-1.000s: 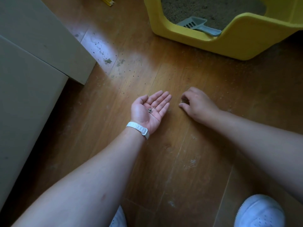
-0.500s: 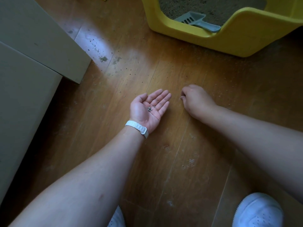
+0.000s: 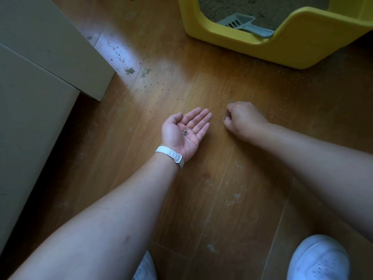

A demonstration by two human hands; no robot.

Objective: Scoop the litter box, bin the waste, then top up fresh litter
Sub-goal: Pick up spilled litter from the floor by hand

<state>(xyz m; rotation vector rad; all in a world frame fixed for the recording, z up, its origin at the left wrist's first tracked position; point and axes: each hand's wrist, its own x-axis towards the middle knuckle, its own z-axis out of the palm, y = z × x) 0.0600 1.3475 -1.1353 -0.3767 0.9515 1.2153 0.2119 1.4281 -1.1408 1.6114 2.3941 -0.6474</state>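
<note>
no readable text, labels or numbers

Litter-strewn wooden floor [image 3: 201,199] under litter box [image 3: 282,51]

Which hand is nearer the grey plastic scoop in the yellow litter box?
Right. The right hand lies almost straight below the grey scoop; the left hand sits further left.

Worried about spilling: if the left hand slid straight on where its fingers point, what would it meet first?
Probably the front wall of the yellow litter box, below the grey scoop; only grain-speckled floor lies between. The left hand would pass beside the right hand.
</note>
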